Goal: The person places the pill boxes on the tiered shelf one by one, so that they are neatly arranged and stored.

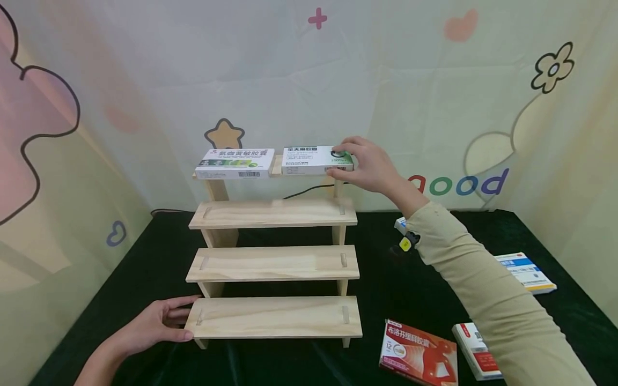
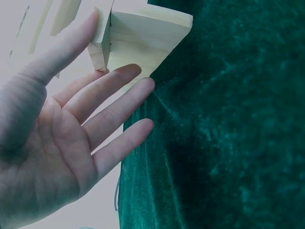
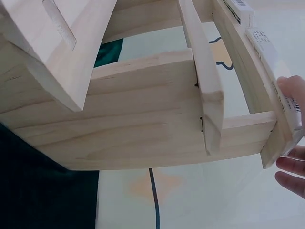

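A pale wooden stepped rack [image 1: 272, 264] stands in the middle of the head view. My right hand [image 1: 369, 163] is at the top step's right end, thumb and fingers about the end of a white and green medicine box [image 1: 309, 160] lying flat there. In the right wrist view, that box [image 3: 267, 52] lies along the top board, the thumb on its side. Another white and green medicine box [image 1: 236, 163] lies to its left. Down at the bottom step's left end, my left hand [image 1: 149, 327] pinches the board's corner [image 2: 100, 45] between thumb and forefinger, other fingers spread.
Right of the rack, a red medicine box [image 1: 419, 354] and a white and red one [image 1: 475, 348] lie on the dark green cloth [image 1: 289, 364]. A blue and white box [image 1: 528, 272] lies farther back, partly behind my sleeve. A printed curtain [image 1: 386, 80] hangs behind.
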